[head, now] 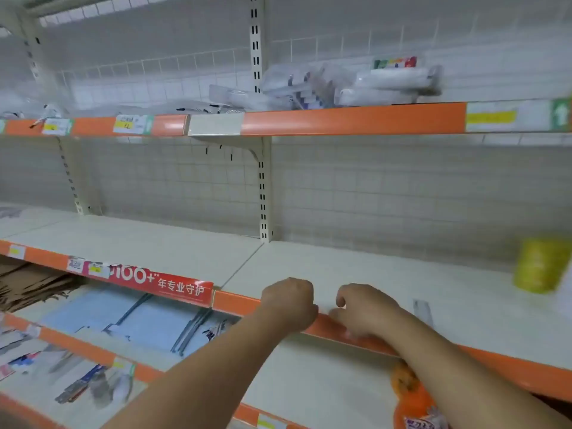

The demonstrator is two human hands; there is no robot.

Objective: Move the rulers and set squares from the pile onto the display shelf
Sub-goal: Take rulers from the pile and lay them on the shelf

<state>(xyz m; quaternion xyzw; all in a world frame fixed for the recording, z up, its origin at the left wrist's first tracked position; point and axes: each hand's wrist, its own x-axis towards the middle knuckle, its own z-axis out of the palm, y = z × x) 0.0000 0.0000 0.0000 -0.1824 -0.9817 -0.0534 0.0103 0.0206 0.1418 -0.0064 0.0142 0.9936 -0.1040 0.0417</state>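
Note:
A blurred pile of clear-packed rulers and set squares point(356, 85) lies on the upper shelf, right of the upright post. More clear packets point(216, 100) lie to its left. Both my hands are at the orange front edge of the bare middle shelf point(387, 274). My left hand point(289, 301) is a closed fist with nothing visible in it. My right hand point(362, 308) has its fingers curled down over the edge; blur hides whether it holds anything. A small clear grey strip point(422, 309) shows on the shelf just behind my right forearm.
A yellow-green tub point(540, 264) stands at the right end of the middle shelf. The lower shelves carry blue pads point(123, 317), pens and packets point(86, 385). An orange packet point(414, 404) lies under my right arm. A metal upright post point(263, 196) divides the bays.

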